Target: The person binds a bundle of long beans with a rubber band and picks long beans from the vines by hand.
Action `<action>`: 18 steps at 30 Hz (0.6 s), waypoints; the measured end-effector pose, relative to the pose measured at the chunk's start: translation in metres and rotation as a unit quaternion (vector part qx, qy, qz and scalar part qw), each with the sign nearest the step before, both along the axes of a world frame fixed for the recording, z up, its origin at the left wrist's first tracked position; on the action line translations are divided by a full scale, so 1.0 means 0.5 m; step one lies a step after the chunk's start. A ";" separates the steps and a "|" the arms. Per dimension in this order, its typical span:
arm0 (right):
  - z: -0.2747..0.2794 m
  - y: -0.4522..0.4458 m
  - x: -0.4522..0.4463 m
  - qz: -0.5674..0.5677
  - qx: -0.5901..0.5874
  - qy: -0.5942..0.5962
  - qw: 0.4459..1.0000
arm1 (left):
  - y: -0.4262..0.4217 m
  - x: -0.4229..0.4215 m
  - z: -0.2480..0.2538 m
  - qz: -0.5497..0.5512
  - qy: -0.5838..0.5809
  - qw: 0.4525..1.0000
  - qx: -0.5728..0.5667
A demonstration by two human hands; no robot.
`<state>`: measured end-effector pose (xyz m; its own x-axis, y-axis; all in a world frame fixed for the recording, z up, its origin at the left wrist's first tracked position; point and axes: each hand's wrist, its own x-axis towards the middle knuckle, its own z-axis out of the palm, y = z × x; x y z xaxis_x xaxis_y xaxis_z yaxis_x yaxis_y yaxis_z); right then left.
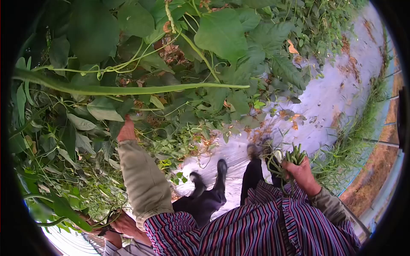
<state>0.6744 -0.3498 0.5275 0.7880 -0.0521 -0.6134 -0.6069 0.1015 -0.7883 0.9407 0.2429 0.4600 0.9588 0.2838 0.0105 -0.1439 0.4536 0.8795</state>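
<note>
My right hand (pixel 300 174) is closed around a bunch of long green beans (pixel 294 156), held upright near my right side; some of the pods loop down beside the fist. My left hand (pixel 126 129) reaches up into the leafy vines (pixel 222 34), its fingers mostly covered by leaves, so their grip is hidden. Close to the camera, a long green stem or pod (pixel 141 90) stretches across the vines above that hand. A grey-green leaf (pixel 104 109) hangs just beside my left fingers.
Another person's hands (pixel 124 223) are among the vines at lower left. Pale ground sheeting (pixel 341 85) with dry leaves runs along the right. Dark boots (pixel 221 170) stand on it. Grass (pixel 363 123) borders the sheeting, and a pale rail (pixel 382 144) lies beyond.
</note>
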 end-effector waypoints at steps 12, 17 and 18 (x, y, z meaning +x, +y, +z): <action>0.034 0.031 0.004 0.044 -0.004 -0.028 0.999 | -0.118 -0.081 0.200 0.087 0.119 0.989 -0.026; 0.052 0.038 0.002 0.049 -0.002 -0.041 0.998 | -0.097 -0.069 0.218 0.129 0.177 0.974 -0.051; 0.058 0.041 0.003 0.048 0.003 -0.039 0.998 | -0.101 -0.064 0.222 0.127 0.177 0.975 -0.054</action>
